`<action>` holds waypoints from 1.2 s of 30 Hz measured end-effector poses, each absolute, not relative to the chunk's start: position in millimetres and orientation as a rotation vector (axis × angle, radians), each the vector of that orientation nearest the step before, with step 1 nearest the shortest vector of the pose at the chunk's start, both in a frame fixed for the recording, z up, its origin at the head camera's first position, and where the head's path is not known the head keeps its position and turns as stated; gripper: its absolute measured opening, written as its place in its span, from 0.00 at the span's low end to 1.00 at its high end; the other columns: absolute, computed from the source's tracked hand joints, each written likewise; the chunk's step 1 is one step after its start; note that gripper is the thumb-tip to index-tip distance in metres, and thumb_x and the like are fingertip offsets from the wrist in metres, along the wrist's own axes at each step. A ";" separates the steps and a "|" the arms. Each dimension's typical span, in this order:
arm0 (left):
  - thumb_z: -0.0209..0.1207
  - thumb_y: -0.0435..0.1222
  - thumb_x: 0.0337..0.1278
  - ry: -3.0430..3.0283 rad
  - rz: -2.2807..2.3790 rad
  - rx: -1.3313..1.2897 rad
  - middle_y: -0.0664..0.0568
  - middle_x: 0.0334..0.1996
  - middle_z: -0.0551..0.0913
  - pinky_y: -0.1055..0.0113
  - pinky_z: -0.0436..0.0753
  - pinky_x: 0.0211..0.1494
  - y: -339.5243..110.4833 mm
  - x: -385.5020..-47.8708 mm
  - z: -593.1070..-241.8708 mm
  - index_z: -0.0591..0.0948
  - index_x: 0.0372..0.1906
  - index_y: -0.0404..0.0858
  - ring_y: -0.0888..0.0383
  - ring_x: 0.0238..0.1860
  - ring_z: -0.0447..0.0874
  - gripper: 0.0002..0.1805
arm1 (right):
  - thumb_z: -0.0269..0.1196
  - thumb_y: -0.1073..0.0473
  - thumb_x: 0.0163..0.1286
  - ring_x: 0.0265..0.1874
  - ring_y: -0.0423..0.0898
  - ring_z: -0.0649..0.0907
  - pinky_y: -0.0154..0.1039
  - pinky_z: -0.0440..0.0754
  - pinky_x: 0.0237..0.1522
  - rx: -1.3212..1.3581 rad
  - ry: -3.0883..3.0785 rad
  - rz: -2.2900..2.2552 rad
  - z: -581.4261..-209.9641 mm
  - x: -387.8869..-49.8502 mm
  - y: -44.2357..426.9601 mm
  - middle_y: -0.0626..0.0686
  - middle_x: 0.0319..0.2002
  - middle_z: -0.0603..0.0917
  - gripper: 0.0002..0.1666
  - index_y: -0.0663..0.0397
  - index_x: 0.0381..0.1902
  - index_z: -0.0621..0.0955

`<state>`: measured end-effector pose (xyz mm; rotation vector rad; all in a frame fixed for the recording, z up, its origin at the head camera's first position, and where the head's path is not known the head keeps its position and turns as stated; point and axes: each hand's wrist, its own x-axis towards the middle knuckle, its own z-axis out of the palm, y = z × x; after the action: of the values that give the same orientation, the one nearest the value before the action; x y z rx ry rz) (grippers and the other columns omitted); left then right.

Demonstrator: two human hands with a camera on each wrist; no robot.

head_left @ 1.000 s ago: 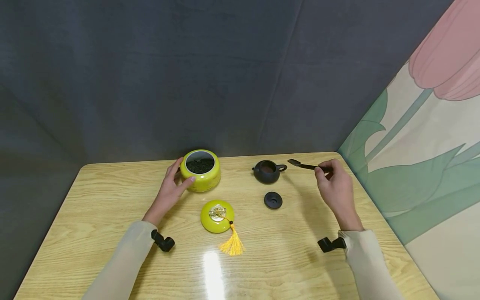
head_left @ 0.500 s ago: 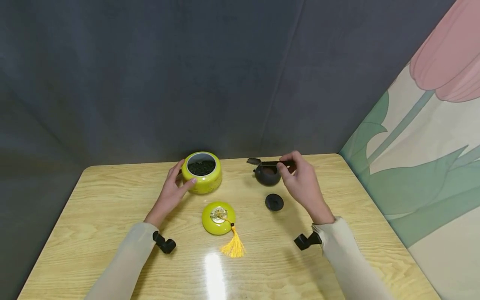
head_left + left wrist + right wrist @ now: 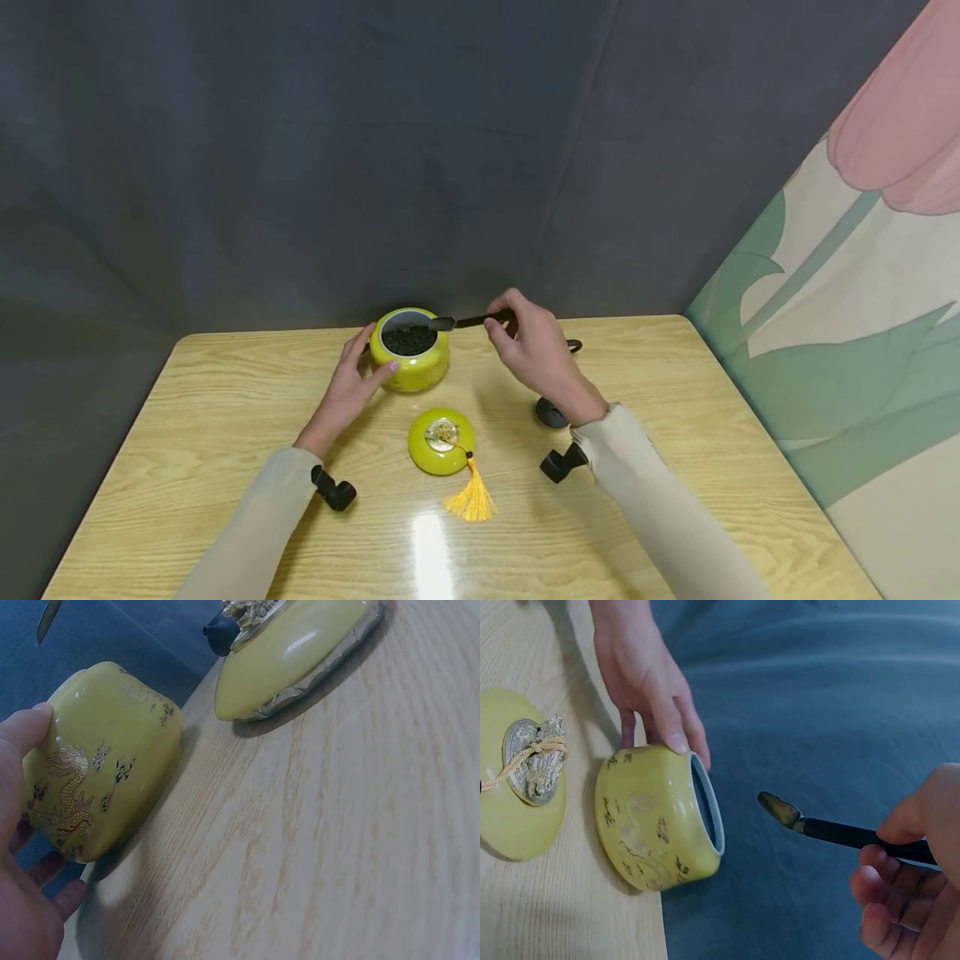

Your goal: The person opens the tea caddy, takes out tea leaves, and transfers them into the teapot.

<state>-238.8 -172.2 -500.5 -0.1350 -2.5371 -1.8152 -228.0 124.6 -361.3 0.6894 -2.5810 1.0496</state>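
Note:
A yellow tea jar (image 3: 411, 373) with a dragon pattern stands lidless near the table's back edge, dark tea leaves (image 3: 408, 340) inside it. My left hand (image 3: 351, 398) holds the jar's left side, thumb toward the front. In my right hand (image 3: 536, 346) a black-handled tea scoop (image 3: 472, 321) is pinched between thumb and fingers. The scoop's head (image 3: 781, 811) is over the right part of the jar's rim in the head view; the right wrist view shows it apart from the mouth. Behind the right hand, only the handle of a dark teapot (image 3: 573, 345) shows.
The yellow jar lid (image 3: 433, 457) lies in front of the jar, its orange tassel (image 3: 472, 497) spread toward me. A small black teapot lid (image 3: 550, 412) is partly covered by the right wrist. A dark curtain (image 3: 375, 167) hangs behind the wooden table (image 3: 225, 433).
My right hand has carried the tea scoop leftward, from right of the teapot, past it, to the jar's mouth. The left hand stays on the jar.

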 end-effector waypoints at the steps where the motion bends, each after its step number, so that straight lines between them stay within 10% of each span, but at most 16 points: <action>1: 0.65 0.43 0.75 -2.535 -1.817 -0.137 0.42 0.87 0.50 0.40 0.61 0.86 -171.6 -238.9 -500.1 0.51 0.88 0.44 0.42 0.85 0.55 0.48 | 0.62 0.60 0.80 0.26 0.45 0.78 0.38 0.77 0.29 0.700 -2.589 1.033 -361.1 -229.7 121.0 0.52 0.37 0.87 0.06 0.53 0.50 0.82; 36: 0.64 0.47 0.75 -2.554 -1.813 -0.146 0.42 0.86 0.51 0.40 0.62 0.86 -168.7 -238.1 -499.1 0.50 0.88 0.44 0.42 0.84 0.58 0.49 | 0.59 0.61 0.81 0.35 0.51 0.88 0.47 0.88 0.29 1.021 -2.731 0.086 -391.6 -280.3 44.9 0.56 0.45 0.86 0.12 0.55 0.57 0.80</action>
<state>-238.1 -168.7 -499.1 -0.1462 -2.5537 -1.8130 -280.3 44.9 -391.6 1.0209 -2.7306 0.0858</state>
